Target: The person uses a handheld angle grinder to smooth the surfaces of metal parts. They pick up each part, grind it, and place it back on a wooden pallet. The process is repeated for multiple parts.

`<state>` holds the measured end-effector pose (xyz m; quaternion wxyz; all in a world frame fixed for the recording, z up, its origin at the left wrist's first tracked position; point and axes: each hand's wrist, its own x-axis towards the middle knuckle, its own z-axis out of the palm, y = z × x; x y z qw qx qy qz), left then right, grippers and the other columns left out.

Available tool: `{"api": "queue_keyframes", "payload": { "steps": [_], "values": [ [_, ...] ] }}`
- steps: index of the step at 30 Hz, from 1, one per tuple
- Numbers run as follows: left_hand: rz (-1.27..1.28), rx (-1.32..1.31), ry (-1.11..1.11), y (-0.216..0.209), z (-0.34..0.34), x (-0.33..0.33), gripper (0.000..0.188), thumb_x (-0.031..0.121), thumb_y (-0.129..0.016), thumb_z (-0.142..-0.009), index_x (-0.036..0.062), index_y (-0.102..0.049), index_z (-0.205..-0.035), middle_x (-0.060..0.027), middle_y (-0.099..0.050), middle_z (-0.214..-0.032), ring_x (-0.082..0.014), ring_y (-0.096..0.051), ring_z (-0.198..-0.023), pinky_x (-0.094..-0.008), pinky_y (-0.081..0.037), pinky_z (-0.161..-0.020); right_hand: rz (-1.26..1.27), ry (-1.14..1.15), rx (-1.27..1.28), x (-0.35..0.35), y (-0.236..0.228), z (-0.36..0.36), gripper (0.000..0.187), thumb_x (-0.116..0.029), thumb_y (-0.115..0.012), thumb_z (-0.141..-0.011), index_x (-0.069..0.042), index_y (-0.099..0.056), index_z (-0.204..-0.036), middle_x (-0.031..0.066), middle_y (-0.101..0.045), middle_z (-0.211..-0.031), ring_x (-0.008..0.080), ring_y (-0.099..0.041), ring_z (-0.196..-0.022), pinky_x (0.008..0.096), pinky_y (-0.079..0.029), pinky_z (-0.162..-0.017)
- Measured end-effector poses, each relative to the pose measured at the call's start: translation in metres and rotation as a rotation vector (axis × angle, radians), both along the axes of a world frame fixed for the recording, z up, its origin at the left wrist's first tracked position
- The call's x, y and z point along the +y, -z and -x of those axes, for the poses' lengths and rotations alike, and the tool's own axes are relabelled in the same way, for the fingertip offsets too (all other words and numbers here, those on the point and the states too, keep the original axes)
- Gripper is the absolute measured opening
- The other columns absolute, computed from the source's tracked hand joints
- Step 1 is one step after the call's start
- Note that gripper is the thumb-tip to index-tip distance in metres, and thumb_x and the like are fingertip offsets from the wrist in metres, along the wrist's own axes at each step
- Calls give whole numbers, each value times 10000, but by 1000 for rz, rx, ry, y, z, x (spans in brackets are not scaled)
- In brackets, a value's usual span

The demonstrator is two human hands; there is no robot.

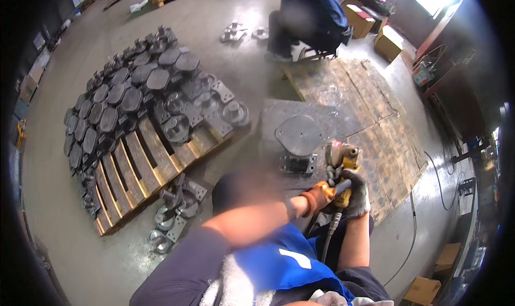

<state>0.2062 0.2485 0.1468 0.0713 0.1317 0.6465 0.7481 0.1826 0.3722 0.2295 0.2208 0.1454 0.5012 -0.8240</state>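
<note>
A yellow hand-held grinder (342, 200) with a hose at its rear end is held in both my hands. My left hand (320, 195), in an orange-palmed glove, is closed round its dark side handle. My right hand (358, 196), in a grey-white knit glove, wraps the grinder's body. Just beyond, to the left of the grinder's head, a dark metal casting with a flat rounded plate (300, 135) on top rests on the worktop (276, 113). A block-like part of the casting (298, 164) shows below the plate. Whether the grinder touches it, I cannot tell.
A wooden pallet (140, 157) on the left carries several stacked metal castings (115, 94). More castings (174, 209) lie on the floor beside it. Wooden boards (383, 137) extend to the right. A person in blue (316, 16) sits ahead, near cardboard boxes (388, 42). A hose (414, 228) trails along the right.
</note>
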Motion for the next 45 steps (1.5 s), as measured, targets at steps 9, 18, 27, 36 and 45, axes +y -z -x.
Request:
{"api": "queue_keyframes", "payload": {
  "steps": [9, 18, 27, 36, 45],
  "values": [
    [626, 647, -57, 31, 0, -2, 477, 222, -469, -1000, 99, -438, -1460, -39, -693, -1080, -205, -661, -915, -355, -508, -813, -47, -24, -120, -1, -16, -14, 242, -153, -594, -905, 6, -655, -1077, 114, -706, -923, 221, -687, -806, 329, -582, -761],
    [632, 206, 192, -28, 3, 12, 410, 306, -553, -969, 80, -618, -1305, -28, -642, -1271, -165, -587, -1193, -315, -472, -1007, -451, -272, 218, -2, -49, 18, 228, -176, -608, -921, 4, -725, -999, 52, -716, -897, 145, -679, -811, 274, -544, -779],
    [-830, -454, 313, -31, 1, -4, 478, 384, -550, -1033, 16, -528, -1338, -70, -581, -1291, -137, -557, -1179, -289, -466, -1024, -371, -189, 173, 7, -26, 17, 253, -189, -614, -919, 11, -695, -1050, 48, -710, -924, 145, -672, -817, 281, -531, -768],
    [16, 200, 169, 44, -5, -3, 424, 239, -486, -1054, 63, -422, -1433, -70, -536, -1343, -139, -527, -1228, -281, -455, -1038, -579, -332, 160, -14, -22, 13, 260, -169, -653, -879, 20, -728, -1040, 73, -720, -983, 138, -664, -880, 270, -523, -845],
    [357, 332, -42, 8, -4, -28, 387, 268, -536, -1006, 85, -511, -1346, -87, -599, -1211, -181, -573, -1121, -294, -473, -964, -465, -328, 79, -22, -3, 34, 184, -133, -680, -858, -4, -726, -982, 23, -700, -842, 107, -649, -758, 243, -513, -706]
  ]
}}
